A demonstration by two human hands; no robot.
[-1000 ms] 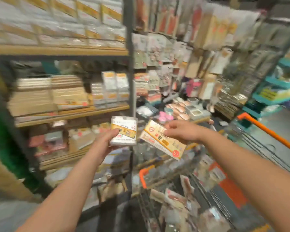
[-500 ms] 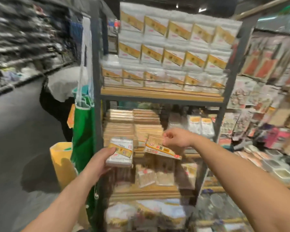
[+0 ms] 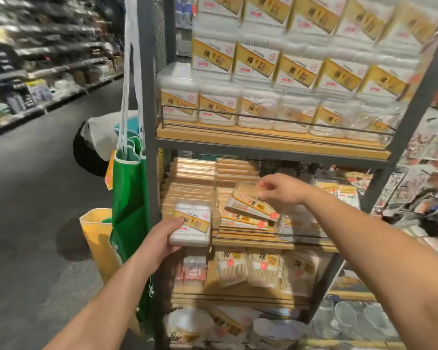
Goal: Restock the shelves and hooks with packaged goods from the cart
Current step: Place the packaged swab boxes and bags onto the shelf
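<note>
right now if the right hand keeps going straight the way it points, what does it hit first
Most likely the flat packs lying on the middle shelf. The right hand pinches a flat yellow-label pack just above them, angled down and left. Depth is unclear, so this is a judgement.
</note>
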